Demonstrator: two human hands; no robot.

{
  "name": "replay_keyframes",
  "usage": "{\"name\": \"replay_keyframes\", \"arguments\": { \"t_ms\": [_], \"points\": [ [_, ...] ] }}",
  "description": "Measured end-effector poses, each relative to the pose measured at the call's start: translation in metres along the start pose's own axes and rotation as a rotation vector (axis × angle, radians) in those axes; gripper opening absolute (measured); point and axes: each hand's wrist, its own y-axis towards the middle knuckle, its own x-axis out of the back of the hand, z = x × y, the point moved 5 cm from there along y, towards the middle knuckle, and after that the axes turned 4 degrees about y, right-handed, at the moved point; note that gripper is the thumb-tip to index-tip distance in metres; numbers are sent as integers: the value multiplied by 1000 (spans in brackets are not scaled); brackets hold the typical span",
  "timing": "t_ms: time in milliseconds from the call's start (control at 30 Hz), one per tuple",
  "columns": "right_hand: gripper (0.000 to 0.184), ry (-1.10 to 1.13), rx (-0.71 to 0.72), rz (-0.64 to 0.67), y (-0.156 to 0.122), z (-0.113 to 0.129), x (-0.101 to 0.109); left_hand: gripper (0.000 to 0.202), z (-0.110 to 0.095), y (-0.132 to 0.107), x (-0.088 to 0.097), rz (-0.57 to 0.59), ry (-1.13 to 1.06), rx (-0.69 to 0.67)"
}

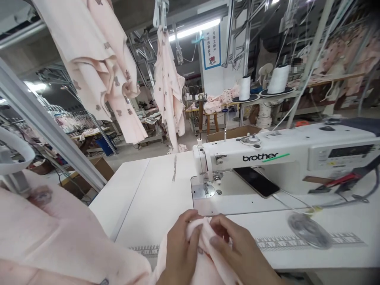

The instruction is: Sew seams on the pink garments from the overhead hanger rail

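Pale pink printed fabric [203, 261] is bunched up at the front of the sewing table. My left hand [181, 245] pinches its folded edge from the left. Close beside it, my right hand [234, 249] grips the same edge with bent fingers. Both hands are just in front of the white sewing machine [255, 150], short of its needle plate [204, 190]. More of the pink cloth [59, 229] fills the lower left, hanging from a grey clip [14, 174]. The lower ends of the held fabric run out of view.
A phone [257, 181] lies on the machine bed with a white cable. A clear round dish [308, 230] sits by the ruler tape [344, 238] on the table [142, 213]. Red-handled snips [341, 180] rest against the machine. Pink garments [169, 83] hang overhead; thread cones [244, 88] stand behind.
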Motion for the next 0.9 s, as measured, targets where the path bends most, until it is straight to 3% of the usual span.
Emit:
{"name": "replay_keyframes", "arguments": {
  "t_ms": [100,167,300,367,500,600,767,833,900],
  "points": [
    [20,-64,25,-10,-5,6,-1,28,-4,1,-2,21,-82,93],
    [25,-52,104,22,-2,8,0,35,-5,5,-5,154,-159,159],
    [24,-200,230,90,4,11,6,35,-17,14,-4,384,-102,10],
    [25,-300,253,101,7,15,10,32,-21,19,-3,429,-35,-23],
    [21,-405,182,20,24,16,23,21,-18,40,-7,411,29,63],
    [22,-339,56,-42,52,-1,34,18,-3,66,-22,432,-20,160],
    [23,-343,-70,-104,92,-40,43,33,42,99,-63,630,-223,345],
    [21,-391,-102,-109,101,-50,42,29,52,109,-70,606,-116,256],
    [20,-446,-140,-112,108,-57,41,23,55,118,-73,520,142,97]
  ]
}}
